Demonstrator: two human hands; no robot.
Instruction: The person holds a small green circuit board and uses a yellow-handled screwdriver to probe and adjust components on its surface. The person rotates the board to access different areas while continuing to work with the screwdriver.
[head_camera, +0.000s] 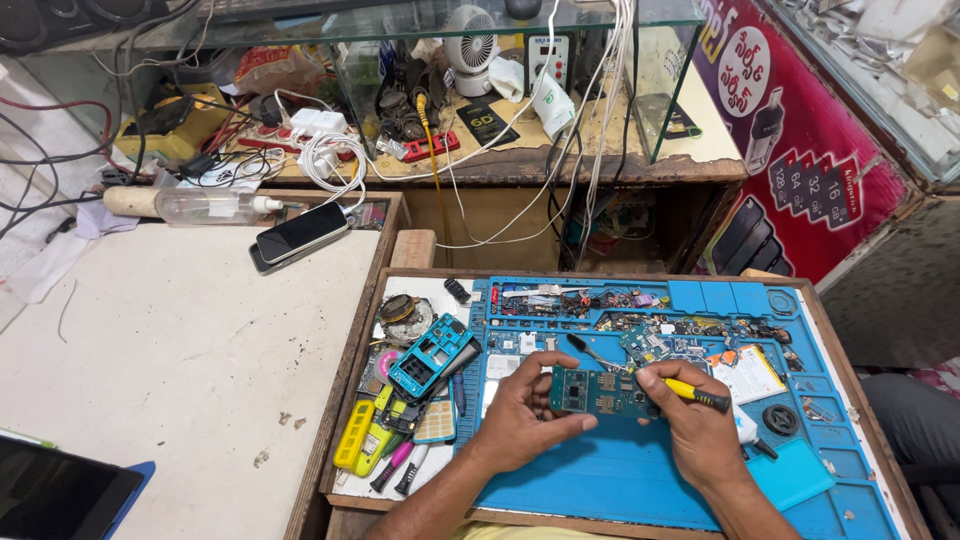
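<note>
Hands met over the middle of the blue repair mat (640, 480). The left hand (520, 415) was closed on the left edge of a small teal circuit board (600, 392), thumb under and fingers over, holding it lifted just above the mat and tilted toward the wearer so that its face could be seen. The right hand (695, 425) gripped a yellow-handled screwdriver (690, 393), its fingers pinched around the shaft close to the tip, which touched the board's right end; the short grip appeared to steady the tool.

Outward: a pair of tweezers (590, 352) lay on the mat just behind the board, near at hand. The mat's upper compartments held small loose parts. To the left, off the mat, sat a blue phone frame (432, 355) and a cluster of yellow and pink tools (385, 440). The wooden tray (345, 420) framed it all. On the bench (180, 340) farther left lay a phone (300, 235) on a charging cable and a clear bottle (210, 207).
</note>
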